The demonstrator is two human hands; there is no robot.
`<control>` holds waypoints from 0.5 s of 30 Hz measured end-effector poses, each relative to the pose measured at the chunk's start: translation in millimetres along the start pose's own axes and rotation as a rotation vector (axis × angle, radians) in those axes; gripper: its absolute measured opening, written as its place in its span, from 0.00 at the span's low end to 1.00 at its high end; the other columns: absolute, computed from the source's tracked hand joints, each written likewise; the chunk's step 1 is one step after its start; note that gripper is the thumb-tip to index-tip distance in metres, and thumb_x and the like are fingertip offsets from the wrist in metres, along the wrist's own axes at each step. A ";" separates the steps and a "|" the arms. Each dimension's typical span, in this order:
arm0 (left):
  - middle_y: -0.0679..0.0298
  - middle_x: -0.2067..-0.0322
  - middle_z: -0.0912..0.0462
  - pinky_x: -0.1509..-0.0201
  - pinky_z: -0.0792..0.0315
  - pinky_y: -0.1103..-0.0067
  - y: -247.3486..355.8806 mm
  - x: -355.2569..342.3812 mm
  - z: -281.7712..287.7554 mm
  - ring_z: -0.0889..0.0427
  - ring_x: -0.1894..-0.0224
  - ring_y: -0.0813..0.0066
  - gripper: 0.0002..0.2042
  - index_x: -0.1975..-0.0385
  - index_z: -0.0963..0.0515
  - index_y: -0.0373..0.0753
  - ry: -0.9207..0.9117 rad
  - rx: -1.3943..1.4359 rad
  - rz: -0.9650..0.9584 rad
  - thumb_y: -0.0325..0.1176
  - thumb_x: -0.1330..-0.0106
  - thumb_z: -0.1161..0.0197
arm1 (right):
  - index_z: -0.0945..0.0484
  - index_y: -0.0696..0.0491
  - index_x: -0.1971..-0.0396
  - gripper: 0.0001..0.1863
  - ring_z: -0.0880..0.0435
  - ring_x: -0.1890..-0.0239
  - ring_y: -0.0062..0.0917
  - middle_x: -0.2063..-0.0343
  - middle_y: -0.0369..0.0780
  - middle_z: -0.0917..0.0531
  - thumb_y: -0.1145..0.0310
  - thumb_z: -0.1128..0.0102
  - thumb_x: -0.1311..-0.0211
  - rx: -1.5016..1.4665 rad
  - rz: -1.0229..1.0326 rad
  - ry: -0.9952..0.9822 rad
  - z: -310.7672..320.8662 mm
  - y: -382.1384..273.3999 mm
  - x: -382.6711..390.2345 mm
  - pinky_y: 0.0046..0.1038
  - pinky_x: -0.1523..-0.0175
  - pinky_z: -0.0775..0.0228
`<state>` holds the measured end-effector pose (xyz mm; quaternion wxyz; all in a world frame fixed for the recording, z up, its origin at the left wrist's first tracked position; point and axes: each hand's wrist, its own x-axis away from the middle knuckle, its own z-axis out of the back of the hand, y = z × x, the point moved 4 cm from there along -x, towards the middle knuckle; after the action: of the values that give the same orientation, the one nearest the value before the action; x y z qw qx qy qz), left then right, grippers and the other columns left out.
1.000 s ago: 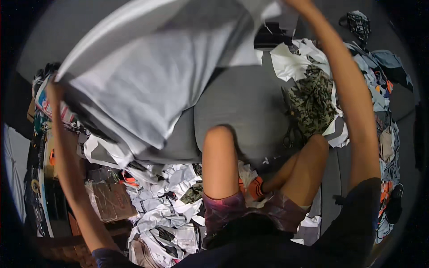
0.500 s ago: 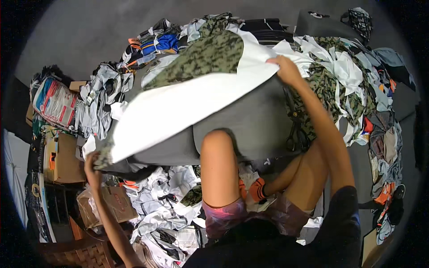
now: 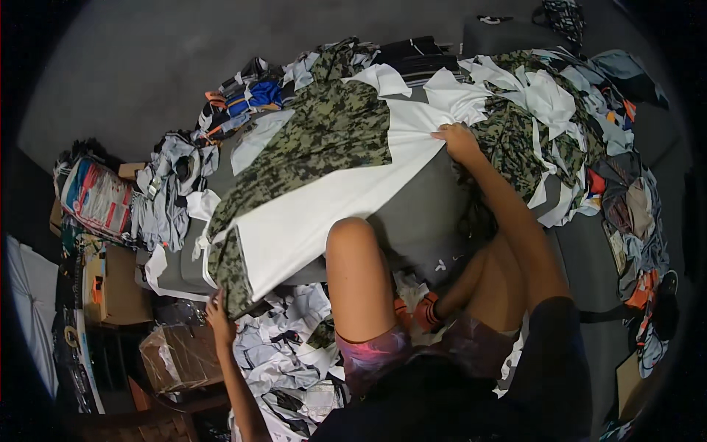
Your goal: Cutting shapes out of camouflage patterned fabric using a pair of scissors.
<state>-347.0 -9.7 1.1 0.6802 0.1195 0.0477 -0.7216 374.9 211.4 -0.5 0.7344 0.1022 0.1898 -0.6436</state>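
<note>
A long sheet of white fabric (image 3: 331, 202) with green camouflage sections (image 3: 309, 132) lies stretched diagonally over the grey cushioned seat (image 3: 416, 214). My right hand (image 3: 454, 141) is closed on its white upper right edge. My left hand (image 3: 219, 313) pinches the camouflage lower left corner. My bare knees stick up just below the fabric. Dark scissors (image 3: 477, 217) lie partly in shadow beside a heap of camouflage and white cloth (image 3: 541, 103), right of my right hand.
Piles of garments (image 3: 169, 184) ring the seat. A plastic-wrapped bundle (image 3: 96, 195) and cardboard boxes (image 3: 118, 283) are at the left. White scraps (image 3: 283, 346) heap below the seat. Black folded cloth (image 3: 412, 59) sits at the back, with more clothing (image 3: 633, 243) along the right.
The raised sheet has come down onto the seat, showing its camouflage parts. My left hand has moved down and right; my right hand has come down and inward.
</note>
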 end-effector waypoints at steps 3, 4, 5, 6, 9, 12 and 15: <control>0.53 0.39 0.38 0.39 0.42 0.61 3.7 28.2 -12.0 0.37 0.40 0.51 0.39 0.32 0.42 0.50 0.026 -0.059 -0.039 0.19 0.50 0.50 | 0.18 0.44 0.57 0.14 0.24 0.58 0.38 0.57 0.36 0.21 0.67 0.51 0.40 0.070 -0.012 0.038 -4.5 6.3 5.4 0.39 0.54 0.28; 0.53 0.39 0.38 0.39 0.42 0.61 13.1 35.5 -14.0 0.37 0.40 0.51 0.39 0.32 0.42 0.50 0.029 -0.065 -0.052 0.19 0.50 0.50 | 0.19 0.44 0.56 0.15 0.24 0.56 0.39 0.55 0.36 0.21 0.67 0.51 0.40 0.094 -0.015 0.037 -6.9 11.0 8.7 0.39 0.53 0.29; 0.53 0.38 0.39 0.38 0.42 0.61 22.6 42.4 -19.2 0.38 0.39 0.51 0.39 0.31 0.42 0.51 0.017 -0.075 -0.030 0.20 0.49 0.50 | 0.20 0.43 0.54 0.15 0.25 0.54 0.39 0.54 0.36 0.21 0.67 0.50 0.39 0.121 -0.018 0.034 -9.5 16.7 11.9 0.40 0.52 0.29; 0.53 0.37 0.40 0.38 0.43 0.60 27.9 44.9 -21.5 0.38 0.38 0.50 0.39 0.31 0.43 0.52 0.004 -0.083 -0.002 0.20 0.48 0.50 | 0.21 0.42 0.52 0.16 0.25 0.53 0.39 0.52 0.36 0.22 0.67 0.50 0.39 0.148 -0.017 0.027 -10.6 21.0 13.5 0.40 0.51 0.29; 0.54 0.36 0.41 0.38 0.43 0.60 34.7 55.2 -29.3 0.38 0.38 0.50 0.39 0.31 0.44 0.53 -0.041 -0.097 0.016 0.20 0.47 0.51 | 0.22 0.43 0.50 0.18 0.27 0.49 0.40 0.48 0.38 0.23 0.67 0.49 0.40 0.143 0.005 0.114 -2.1 25.3 15.3 0.40 0.48 0.30; 0.53 0.35 0.44 0.38 0.43 0.58 35.0 79.6 -36.3 0.39 0.37 0.47 0.39 0.30 0.45 0.52 -0.175 -0.189 0.136 0.20 0.47 0.50 | 0.26 0.49 0.46 0.22 0.27 0.45 0.40 0.45 0.42 0.24 0.69 0.47 0.42 -0.092 0.021 0.270 29.3 -9.2 22.1 0.36 0.41 0.36; 0.51 0.34 0.46 0.38 0.41 0.58 25.6 86.7 -22.7 0.41 0.36 0.45 0.39 0.31 0.45 0.49 -0.293 -0.164 0.246 0.20 0.48 0.47 | 0.26 0.57 0.47 0.21 0.23 0.56 0.36 0.54 0.45 0.22 0.72 0.43 0.43 -0.502 -0.074 0.392 106.9 -64.6 85.0 0.29 0.48 0.32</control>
<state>-323.1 -90.4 -39.0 0.7703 -0.0378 -0.0080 -0.6365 335.5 82.5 67.7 0.6621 0.0332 0.4842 -0.5710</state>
